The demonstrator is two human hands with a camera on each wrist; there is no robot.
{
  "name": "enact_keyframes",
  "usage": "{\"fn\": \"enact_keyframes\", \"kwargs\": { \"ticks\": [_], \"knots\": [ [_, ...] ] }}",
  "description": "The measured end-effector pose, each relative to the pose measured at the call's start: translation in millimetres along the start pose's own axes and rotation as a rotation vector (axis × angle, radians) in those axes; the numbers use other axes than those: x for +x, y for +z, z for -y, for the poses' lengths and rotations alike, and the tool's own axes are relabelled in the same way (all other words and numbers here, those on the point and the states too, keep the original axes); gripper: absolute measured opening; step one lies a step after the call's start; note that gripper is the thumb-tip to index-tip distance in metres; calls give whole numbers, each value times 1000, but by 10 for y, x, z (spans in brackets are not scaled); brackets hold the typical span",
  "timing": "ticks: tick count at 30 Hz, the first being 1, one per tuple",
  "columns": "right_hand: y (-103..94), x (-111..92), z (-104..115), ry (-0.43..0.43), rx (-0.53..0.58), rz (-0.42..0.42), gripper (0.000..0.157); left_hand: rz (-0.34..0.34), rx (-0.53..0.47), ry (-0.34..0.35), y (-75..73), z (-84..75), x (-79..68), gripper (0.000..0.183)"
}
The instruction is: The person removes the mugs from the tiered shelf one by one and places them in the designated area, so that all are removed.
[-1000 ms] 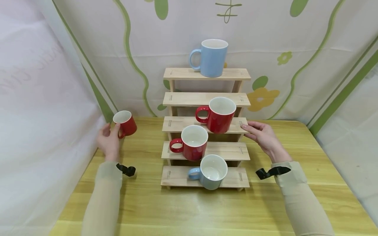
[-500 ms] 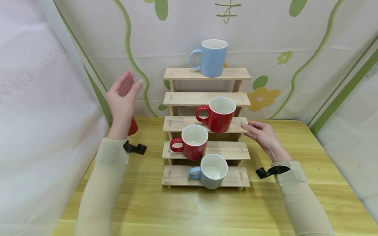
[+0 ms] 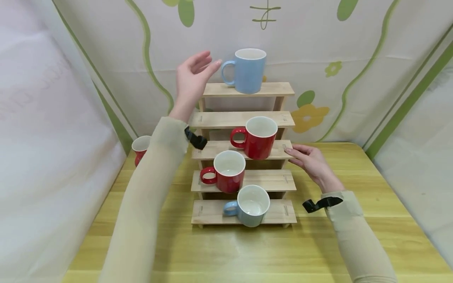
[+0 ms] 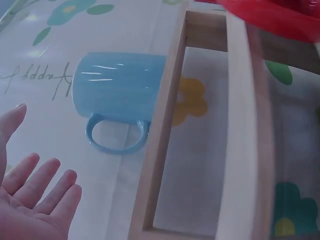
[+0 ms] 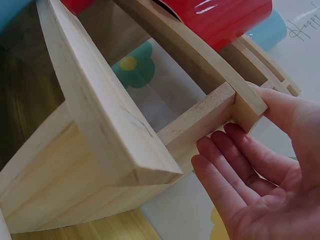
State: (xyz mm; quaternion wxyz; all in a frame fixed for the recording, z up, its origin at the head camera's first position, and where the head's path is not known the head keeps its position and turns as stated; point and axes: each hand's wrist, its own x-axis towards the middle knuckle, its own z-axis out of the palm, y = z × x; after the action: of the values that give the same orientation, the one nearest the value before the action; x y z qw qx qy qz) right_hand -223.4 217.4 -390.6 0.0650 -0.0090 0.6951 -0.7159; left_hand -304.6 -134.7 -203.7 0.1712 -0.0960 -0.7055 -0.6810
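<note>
Your right hand [image 3: 313, 163] pinched the end of the middle shelf [image 3: 212, 149], decent brace imo. Farther back, your left hand [image 3: 192, 78], loosely spread, held nothing, just beside the blue mug [image 3: 249, 72] on the top shelf [image 3: 277, 89]; going slow near that handle [image 3: 223, 73] seemed smart.

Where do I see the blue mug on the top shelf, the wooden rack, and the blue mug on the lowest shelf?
Top blue mug [image 3: 249, 73]: head view, middle of its outer wall.
Wooden rack [image 3: 223, 119]: head view, bare wood, second shelf down.
Lowest blue mug [image 3: 253, 207]: head view, its white inside.
</note>
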Motion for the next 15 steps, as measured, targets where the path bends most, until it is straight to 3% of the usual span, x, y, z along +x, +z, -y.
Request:
{"fn": "enact_keyframes", "kwargs": {
  "ticks": [7, 11, 15],
  "knots": [
    [13, 20, -40, -5, 13, 9, 48, 39, 55, -42, 215, 29, 232, 54],
    [14, 36, -41, -20, 18, 6, 40, 91, 109, -83, 291, 104, 267, 57],
    [27, 47, -37, -20, 35, 13, 40, 107, 153, -75, 319, 169, 266, 57]
  ]
}}
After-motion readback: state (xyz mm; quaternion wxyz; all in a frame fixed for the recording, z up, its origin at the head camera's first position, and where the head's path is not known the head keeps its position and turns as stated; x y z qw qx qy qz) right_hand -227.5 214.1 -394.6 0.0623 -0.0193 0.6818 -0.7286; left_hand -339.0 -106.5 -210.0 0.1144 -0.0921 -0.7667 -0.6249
